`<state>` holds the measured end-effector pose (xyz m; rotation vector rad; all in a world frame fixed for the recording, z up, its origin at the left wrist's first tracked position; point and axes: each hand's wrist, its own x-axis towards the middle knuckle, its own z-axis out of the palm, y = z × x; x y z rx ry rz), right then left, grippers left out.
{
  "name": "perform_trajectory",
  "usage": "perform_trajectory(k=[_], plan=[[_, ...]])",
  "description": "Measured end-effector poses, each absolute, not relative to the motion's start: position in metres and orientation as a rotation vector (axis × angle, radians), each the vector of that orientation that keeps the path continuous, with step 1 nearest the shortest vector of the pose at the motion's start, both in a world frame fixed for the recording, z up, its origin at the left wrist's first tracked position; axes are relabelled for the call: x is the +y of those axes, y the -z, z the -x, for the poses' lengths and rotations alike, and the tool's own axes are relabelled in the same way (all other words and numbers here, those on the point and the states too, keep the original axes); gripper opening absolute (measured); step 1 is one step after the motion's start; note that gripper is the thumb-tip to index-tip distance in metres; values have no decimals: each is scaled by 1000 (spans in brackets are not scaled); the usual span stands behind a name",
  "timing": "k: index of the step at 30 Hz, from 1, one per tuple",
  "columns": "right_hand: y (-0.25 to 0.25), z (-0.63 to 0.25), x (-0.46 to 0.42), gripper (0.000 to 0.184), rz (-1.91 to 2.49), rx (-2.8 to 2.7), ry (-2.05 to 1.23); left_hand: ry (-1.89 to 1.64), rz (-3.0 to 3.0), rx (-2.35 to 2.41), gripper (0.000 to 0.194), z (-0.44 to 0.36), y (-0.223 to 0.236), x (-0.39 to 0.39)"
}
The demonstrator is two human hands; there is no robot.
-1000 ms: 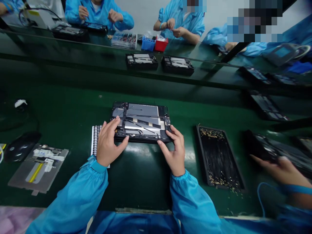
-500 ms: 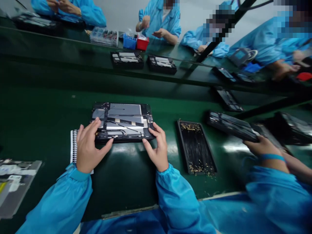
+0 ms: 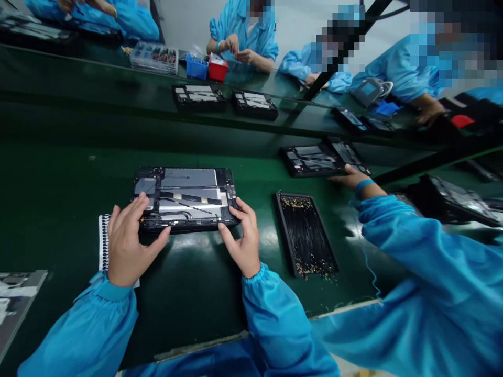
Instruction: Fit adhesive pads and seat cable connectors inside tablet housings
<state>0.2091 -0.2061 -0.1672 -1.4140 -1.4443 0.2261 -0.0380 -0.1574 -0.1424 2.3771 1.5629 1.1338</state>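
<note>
An opened tablet (image 3: 192, 180), with its grey battery and thin black cables showing, lies on the green table before me, possibly on top of others. My left hand (image 3: 129, 243) holds its left front corner, fingers on top and thumb along the front edge. At the right front corner, my right hand (image 3: 243, 241) grips the tablet between thumb and fingers. Part of a spiral-bound pad (image 3: 104, 241) shows from under my left hand. To the right lies a black tray (image 3: 278, 222) of thin black cables (image 3: 308, 233) with gold-coloured ends.
A co-worker's hand (image 3: 356, 180) at the right touches another opened tablet (image 3: 314, 159). More opened tablets (image 3: 255, 102) lie on the raised shelf behind, near a red bin (image 3: 218, 69) and a blue bin (image 3: 196, 68). A dark post (image 3: 341, 52) slants across the right.
The co-worker's hand at the right has moved a tablet away from the near side and put it down at the back. My hands stay on my tablet; the view has shifted slightly.
</note>
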Motion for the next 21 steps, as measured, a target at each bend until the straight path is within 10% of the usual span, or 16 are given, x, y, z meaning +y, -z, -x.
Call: perform_trajectory(k=[21], plan=[[169,-205,-203,31,1434,-1398,-209,-1130,-2358,1547,71,39,143,-156]])
